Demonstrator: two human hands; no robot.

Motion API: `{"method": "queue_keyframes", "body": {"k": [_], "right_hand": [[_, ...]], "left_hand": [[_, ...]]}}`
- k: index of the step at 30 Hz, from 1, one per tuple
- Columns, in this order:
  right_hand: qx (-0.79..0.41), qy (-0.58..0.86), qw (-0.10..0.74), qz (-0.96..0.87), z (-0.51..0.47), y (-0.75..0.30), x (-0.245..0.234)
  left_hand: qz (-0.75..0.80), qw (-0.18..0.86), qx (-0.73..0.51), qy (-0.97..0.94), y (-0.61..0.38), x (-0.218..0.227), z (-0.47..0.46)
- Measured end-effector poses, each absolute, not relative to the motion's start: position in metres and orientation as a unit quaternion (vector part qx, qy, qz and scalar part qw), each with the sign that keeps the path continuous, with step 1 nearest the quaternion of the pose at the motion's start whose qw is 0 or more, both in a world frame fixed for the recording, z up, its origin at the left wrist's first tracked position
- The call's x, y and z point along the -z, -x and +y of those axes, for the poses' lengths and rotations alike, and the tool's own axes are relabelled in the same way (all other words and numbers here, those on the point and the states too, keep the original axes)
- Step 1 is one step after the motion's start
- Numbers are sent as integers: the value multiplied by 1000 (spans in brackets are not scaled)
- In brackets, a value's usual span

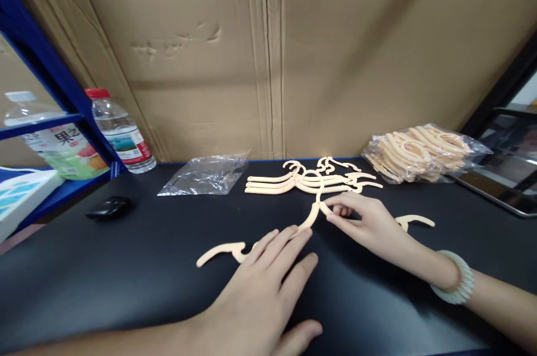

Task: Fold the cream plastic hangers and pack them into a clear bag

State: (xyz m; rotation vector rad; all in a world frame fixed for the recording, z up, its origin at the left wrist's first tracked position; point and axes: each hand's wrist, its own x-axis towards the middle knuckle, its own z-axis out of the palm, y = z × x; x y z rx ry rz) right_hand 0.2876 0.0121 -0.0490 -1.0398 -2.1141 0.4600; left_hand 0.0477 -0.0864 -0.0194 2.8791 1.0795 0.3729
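Materials first: the black tabletop (126, 283) is matte and smooth, with a creased brown cardboard sheet (268, 65) standing behind it as a back wall. All the hangers are thin, flat cream plastic with curved arms and a small hook.

Your left hand (260, 289) lies palm down, fingers straight and slightly fanned, and the fingertips press on the loose hanger (220, 251) near its middle. The forearm comes in low from the bottom left.

Your right hand (369, 221) reaches in from the right with the wrist low on the table. Thumb and forefinger pinch the neck of that same hanger just under its hook, and the other fingers are curled under. There's a pale beaded bracelet (455, 286) on that wrist.

The loose hanger lies flat at centre table, one arm tip sticking out left of your left hand and the other showing right of your right hand. Its hook points away from you and almost touches the hanger stack (310, 179) just behind it.

Around it:
- Far right: a clear bag packed with hangers (419, 151), and beside it a tablet (495, 182).
- Left of the stack: an empty, crinkled clear bag (205, 176).
- Far left: a red-capped water bottle (121, 132) and a black mouse (109, 207), beside a blue shelf frame (62, 121).
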Motion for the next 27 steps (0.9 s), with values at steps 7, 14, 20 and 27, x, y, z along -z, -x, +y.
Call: {"method": "queue_keyframes", "body": {"k": [7, 14, 20, 27], "right_hand": [[-157, 388, 281, -864, 6, -285, 50], [-154, 352, 214, -898, 12, -296, 36], [-129, 378, 179, -899, 32, -318, 20], [-76, 462, 248, -848, 60, -356, 7]], "left_hand": [[401, 2, -56, -914, -44, 27, -82], [433, -81, -89, -893, -39, 39, -72], [439, -96, -80, -890, -38, 37, -64], [381, -116, -120, -909, -41, 32, -64]]}}
